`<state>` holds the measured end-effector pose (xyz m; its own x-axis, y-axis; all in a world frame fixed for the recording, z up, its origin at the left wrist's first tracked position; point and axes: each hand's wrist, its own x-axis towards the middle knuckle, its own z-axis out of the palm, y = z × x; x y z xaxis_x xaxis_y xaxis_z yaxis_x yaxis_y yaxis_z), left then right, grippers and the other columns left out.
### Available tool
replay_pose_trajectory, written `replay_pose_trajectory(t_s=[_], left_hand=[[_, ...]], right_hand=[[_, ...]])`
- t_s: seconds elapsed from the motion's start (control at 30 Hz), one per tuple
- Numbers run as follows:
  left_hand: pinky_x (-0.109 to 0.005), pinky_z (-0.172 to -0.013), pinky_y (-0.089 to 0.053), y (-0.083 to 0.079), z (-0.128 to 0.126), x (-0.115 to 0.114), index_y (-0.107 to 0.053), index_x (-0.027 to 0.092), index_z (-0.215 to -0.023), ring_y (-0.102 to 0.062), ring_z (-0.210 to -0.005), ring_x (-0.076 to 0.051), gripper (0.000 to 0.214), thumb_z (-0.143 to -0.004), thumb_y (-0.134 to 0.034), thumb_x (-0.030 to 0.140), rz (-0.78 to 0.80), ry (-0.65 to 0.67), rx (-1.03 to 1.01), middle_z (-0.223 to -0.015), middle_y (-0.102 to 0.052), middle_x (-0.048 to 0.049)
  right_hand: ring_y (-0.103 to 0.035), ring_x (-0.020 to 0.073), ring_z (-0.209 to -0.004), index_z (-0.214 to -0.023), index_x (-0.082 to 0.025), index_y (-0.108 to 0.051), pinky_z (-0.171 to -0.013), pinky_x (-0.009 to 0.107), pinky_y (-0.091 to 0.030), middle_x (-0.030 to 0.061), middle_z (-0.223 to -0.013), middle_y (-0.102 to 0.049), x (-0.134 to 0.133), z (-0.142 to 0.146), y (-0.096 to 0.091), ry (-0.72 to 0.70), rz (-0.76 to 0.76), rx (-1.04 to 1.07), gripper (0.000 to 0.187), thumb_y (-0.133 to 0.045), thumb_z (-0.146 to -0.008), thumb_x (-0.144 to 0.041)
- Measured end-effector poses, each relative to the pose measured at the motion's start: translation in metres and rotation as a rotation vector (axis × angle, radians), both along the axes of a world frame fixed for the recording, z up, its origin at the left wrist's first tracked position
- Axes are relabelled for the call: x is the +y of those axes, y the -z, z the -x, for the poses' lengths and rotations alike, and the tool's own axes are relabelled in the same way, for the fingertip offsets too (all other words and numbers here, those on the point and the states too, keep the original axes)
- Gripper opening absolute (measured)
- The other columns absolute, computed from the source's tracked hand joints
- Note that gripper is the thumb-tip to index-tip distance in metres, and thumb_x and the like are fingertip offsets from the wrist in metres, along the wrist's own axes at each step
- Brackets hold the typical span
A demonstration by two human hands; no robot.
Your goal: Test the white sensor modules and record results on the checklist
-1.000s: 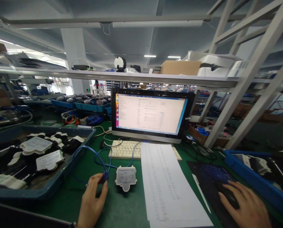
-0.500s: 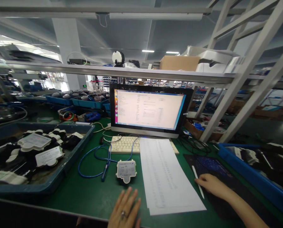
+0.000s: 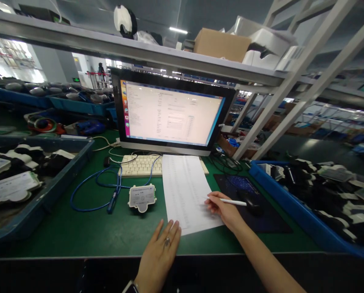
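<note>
My left hand point(image 3: 161, 249) lies flat on the green mat, fingers stretched out, its tips touching the lower corner of a printed white sheet point(image 3: 184, 187). My right hand point(image 3: 223, 208) is closed on a white pen point(image 3: 230, 201), whose tip rests on the sheet's right edge. A small grey device with a label point(image 3: 142, 197) sits just left of the sheet. A blue cable point(image 3: 92, 191) lies looped beside the device, its plug loose on the mat.
A monitor point(image 3: 169, 114) stands behind a cream keyboard point(image 3: 142, 165). A black mouse point(image 3: 253, 205) rests on a dark pad point(image 3: 251, 203). Blue bins point(image 3: 294, 211) point(image 3: 56, 183) filled with black and white parts flank the desk. A metal shelf point(image 3: 139, 49) runs overhead.
My left hand let go of the blue cable plug and settled flat by the sheet. My right hand left the mouse, picked up the pen and brought it onto the sheet. The camera tilted down.
</note>
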<state>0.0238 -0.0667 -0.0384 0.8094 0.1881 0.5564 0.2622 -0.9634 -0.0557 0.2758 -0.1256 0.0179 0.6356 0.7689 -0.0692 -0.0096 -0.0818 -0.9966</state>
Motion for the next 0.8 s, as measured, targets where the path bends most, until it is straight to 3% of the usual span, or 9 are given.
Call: replay_pose_trajectory(t_s=[0.23, 0.43, 0.8], left_hand=[[-0.038, -0.102, -0.044, 0.004, 0.000, -0.005, -0.050, 0.010, -0.128, -0.052, -0.123, -0.019, 0.048, -0.084, -0.035, -0.004, -0.109, -0.072, 0.002, -0.132, -0.057, -0.0091], [-0.036, -0.103, -0.043, 0.004, 0.000, -0.009, -0.051, 0.011, -0.127, -0.051, -0.124, -0.018, 0.048, -0.085, -0.033, -0.002, -0.080, -0.098, -0.013, -0.133, -0.056, -0.0067], [-0.036, -0.101, -0.046, 0.000, 0.000, -0.009, -0.051, 0.010, -0.127, -0.052, -0.123, -0.019, 0.048, -0.084, -0.034, -0.001, -0.051, -0.082, 0.002, -0.133, -0.056, -0.0080]], right_hand=[[-0.047, 0.0111, -0.035, -0.062, -0.024, -0.043, -0.034, 0.021, -0.029, -0.0023, -0.046, -0.060, 0.008, 0.023, 0.020, 0.054, 0.049, -0.181, 0.036, -0.064, -0.064, -0.052], [-0.033, 0.0081, -0.037, -0.047, -0.025, -0.033, -0.042, 0.023, -0.029, -0.0085, -0.034, -0.038, 0.004, 0.021, 0.026, 0.165, 0.048, -0.393, 0.033, -0.062, -0.061, -0.032], [-0.038, 0.0102, -0.037, -0.047, -0.026, -0.032, -0.046, 0.024, -0.035, -0.0070, -0.034, -0.043, 0.004, 0.023, 0.026, 0.153, 0.062, -0.519, 0.028, -0.054, -0.064, -0.030]])
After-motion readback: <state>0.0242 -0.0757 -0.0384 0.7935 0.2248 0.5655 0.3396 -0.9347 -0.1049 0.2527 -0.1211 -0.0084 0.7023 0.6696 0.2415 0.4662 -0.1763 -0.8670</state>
